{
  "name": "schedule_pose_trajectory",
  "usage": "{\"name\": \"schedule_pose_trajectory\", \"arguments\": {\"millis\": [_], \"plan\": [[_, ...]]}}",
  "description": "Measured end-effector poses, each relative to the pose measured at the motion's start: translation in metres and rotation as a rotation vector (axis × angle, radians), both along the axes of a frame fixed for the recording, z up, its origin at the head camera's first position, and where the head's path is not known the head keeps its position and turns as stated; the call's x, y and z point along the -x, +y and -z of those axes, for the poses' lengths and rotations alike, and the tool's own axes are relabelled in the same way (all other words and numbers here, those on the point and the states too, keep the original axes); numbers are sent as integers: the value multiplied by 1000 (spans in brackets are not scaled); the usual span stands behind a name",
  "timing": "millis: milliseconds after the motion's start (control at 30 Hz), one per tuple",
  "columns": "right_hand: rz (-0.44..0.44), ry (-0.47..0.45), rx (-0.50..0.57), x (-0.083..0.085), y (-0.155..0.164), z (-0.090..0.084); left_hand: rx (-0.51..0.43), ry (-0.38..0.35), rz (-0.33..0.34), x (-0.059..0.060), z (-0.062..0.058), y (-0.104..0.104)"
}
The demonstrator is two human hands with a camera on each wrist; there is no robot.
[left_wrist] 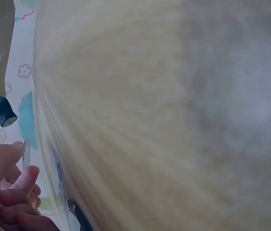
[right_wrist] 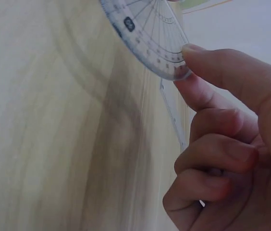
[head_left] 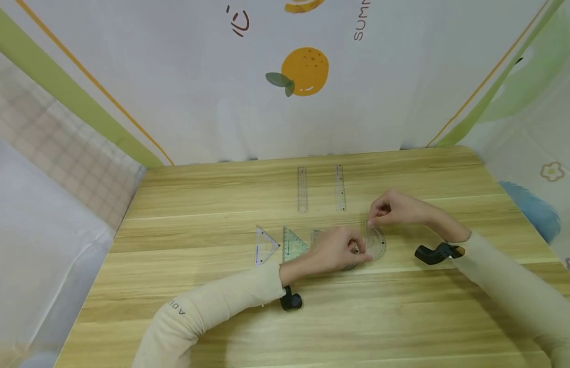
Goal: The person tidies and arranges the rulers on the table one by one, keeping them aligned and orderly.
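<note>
A clear half-round protractor (head_left: 376, 244) is held between both hands, its straight edge turned to the left in the head view. My right hand (head_left: 397, 209) pinches its far corner between thumb and index finger, the other fingers curled in. At the near corner, the thumb and index finger of my left hand (head_left: 333, 249) pinch the protractor. In the right wrist view the protractor (right_wrist: 147, 36) is tilted above the table and casts a curved shadow. Another protractor (head_left: 349, 267) lies partly hidden under my left hand.
Left of the hands lie a clear set square (head_left: 266, 245) and a green set square (head_left: 293, 245). Part of another clear measuring piece (head_left: 314, 235) shows behind my left hand. Two clear straight rulers (head_left: 303, 190) lie farther back on the wooden table (head_left: 197, 204). A printed cloth (head_left: 381, 102) hangs behind it.
</note>
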State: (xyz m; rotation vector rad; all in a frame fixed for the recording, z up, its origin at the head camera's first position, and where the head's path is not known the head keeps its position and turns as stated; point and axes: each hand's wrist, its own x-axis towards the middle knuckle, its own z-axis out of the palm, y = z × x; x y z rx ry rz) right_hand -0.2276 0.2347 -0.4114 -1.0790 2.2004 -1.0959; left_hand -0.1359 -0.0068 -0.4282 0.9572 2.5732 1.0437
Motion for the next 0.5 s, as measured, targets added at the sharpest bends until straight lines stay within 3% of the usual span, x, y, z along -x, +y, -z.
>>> {"name": "schedule_pose_trajectory", "arguments": {"millis": [500], "plan": [[-47, -23, -2, -1, -7, 1, 106, 18, -7, -5, -5, 3]]}}
